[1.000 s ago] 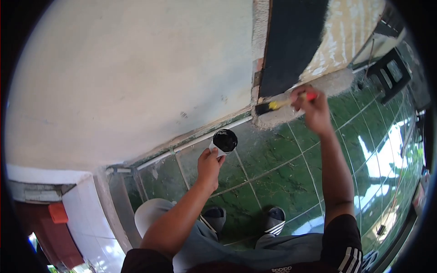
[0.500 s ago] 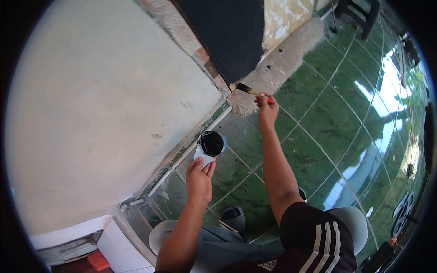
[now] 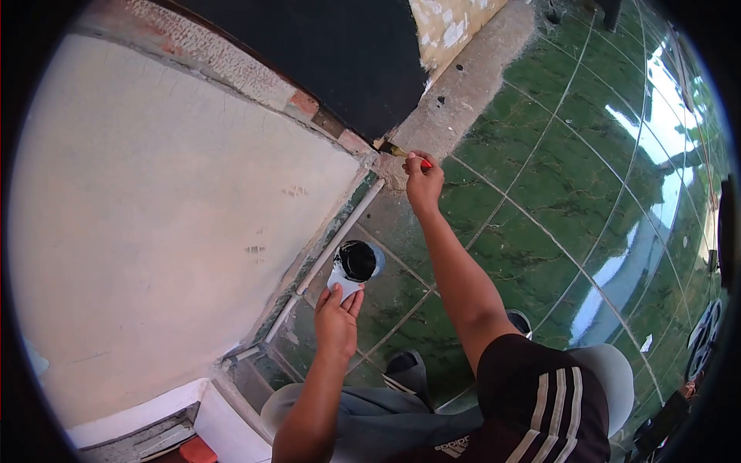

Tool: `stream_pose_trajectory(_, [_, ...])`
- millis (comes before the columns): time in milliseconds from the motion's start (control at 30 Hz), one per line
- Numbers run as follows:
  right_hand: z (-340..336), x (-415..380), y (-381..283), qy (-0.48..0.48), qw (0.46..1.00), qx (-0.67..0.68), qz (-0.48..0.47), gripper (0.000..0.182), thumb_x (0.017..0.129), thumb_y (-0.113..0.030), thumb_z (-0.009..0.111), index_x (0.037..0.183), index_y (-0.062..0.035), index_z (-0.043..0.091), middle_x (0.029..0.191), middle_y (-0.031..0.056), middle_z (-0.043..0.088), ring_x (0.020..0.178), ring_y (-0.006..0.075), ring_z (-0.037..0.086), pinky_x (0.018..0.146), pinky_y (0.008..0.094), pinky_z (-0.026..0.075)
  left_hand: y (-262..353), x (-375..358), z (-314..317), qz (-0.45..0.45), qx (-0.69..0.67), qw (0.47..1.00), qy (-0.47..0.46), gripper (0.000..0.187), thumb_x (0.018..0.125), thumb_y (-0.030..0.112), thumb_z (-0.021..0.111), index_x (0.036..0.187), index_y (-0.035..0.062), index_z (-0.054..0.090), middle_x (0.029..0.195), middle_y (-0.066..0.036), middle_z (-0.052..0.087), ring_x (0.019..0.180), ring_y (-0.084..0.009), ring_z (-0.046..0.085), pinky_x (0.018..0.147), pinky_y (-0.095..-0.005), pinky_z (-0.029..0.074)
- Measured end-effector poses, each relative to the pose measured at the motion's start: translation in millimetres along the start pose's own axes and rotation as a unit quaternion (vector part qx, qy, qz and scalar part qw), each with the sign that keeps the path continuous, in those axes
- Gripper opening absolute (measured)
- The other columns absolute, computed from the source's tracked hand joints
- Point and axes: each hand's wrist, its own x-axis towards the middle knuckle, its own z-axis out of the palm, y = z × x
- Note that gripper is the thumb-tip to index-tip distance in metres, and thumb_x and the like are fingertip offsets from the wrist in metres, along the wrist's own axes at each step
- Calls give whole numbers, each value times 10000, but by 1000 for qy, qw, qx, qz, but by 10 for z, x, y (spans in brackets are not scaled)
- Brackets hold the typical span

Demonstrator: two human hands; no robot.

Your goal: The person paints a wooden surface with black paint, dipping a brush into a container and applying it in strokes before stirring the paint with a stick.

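Note:
My right hand (image 3: pixel 424 179) grips a paintbrush (image 3: pixel 400 152) by its red-tipped handle. The dark bristles reach the lower corner of a black-painted panel (image 3: pixel 324 58), beside the wall's end. Below and to the left, my left hand (image 3: pixel 337 320) holds a white paint cup (image 3: pixel 344 284) from its near side, fingers and thumb closed on it. Black paint (image 3: pixel 357 261) shows inside the cup, with dark streaks at its rim.
A pale wall (image 3: pixel 177 208) fills the left side, with a white pipe (image 3: pixel 340 235) along its foot. Green tiles (image 3: pixel 532 208) cover the floor. A rough cement strip (image 3: pixel 463 92) borders the panel. An unpainted patch (image 3: pixel 448 31) adjoins the black. A red object (image 3: pixel 198 451) lies at lower left.
The brush has moved in to the panel's bottom corner, and my right hand has shifted left with it. My left hand still holds the cup. The whole view has tilted slightly.

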Motion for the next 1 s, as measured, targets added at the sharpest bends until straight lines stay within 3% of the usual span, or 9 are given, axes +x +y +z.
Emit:
stream_pose_trajectory(167, [-25, -55, -97, 52, 997, -60, -23, 242, 969, -206, 652, 999, 25, 719, 749, 100, 721, 702, 159, 697, 677, 315, 534, -3, 12, -9, 9, -7, 1000, 1, 324, 1042, 144, 560, 1299, -42, 493, 1247, -183, 629, 1131, -327, 668, 1041, -423, 531])
stream_pose_trajectory(300, [58, -105, -69, 6, 995, -94, -14, 234, 967, -218, 650, 1002, 1, 724, 737, 110, 716, 680, 170, 686, 675, 330, 531, -11, 33, -31, 10, -9, 1000, 10, 328, 1045, 142, 552, 1302, -49, 483, 1256, -191, 622, 1129, -326, 669, 1036, -421, 536])
stream_pose_trajectory(400, [32, -93, -124, 39, 997, -64, -18, 228, 964, -217, 654, 1004, -4, 724, 728, 111, 710, 677, 171, 680, 676, 336, 528, 17, 19, -17, 8, -5, 1000, 3, 331, 1047, 139, 546, 1307, -53, 471, 1261, -193, 618, 1127, -327, 670, 1035, -422, 536])
stream_pose_trajectory(500, [65, -79, -131, 39, 991, -128, -17, 226, 960, -216, 656, 992, -3, 724, 718, 117, 704, 674, 189, 682, 674, 349, 526, 15, 16, -15, 8, -7, 1000, 0, 327, 1047, 134, 543, 1307, -51, 469, 1258, -192, 618, 1124, -326, 671, 1034, -423, 537])
stream_pose_trajectory(600, [96, -107, -139, 17, 996, -80, -26, 226, 954, -219, 657, 984, -6, 728, 719, 127, 704, 679, 214, 689, 677, 360, 526, 21, 6, -9, 6, -2, 1000, -4, 314, 1047, 132, 543, 1296, -49, 484, 1245, -188, 625, 1118, -322, 673, 1033, -421, 537])
stream_pose_trajectory(700, [46, -110, -137, 69, 989, -126, -31, 233, 954, -224, 657, 985, -5, 730, 724, 126, 706, 681, 222, 691, 680, 363, 527, 18, 1, -13, 9, -9, 1000, 6, 294, 1047, 134, 542, 1280, -43, 509, 1225, -177, 639, 1112, -314, 675, 1033, -416, 535])
stream_pose_trajectory(1000, [93, -106, -139, 51, 995, -78, -21, 241, 960, -222, 655, 1007, 3, 726, 738, 102, 709, 673, 172, 674, 673, 327, 524, 29, -36, -8, 15, -3, 1000, -5, 307, 1048, 141, 545, 1294, -40, 513, 1234, -176, 638, 1120, -310, 672, 1030, -407, 536])
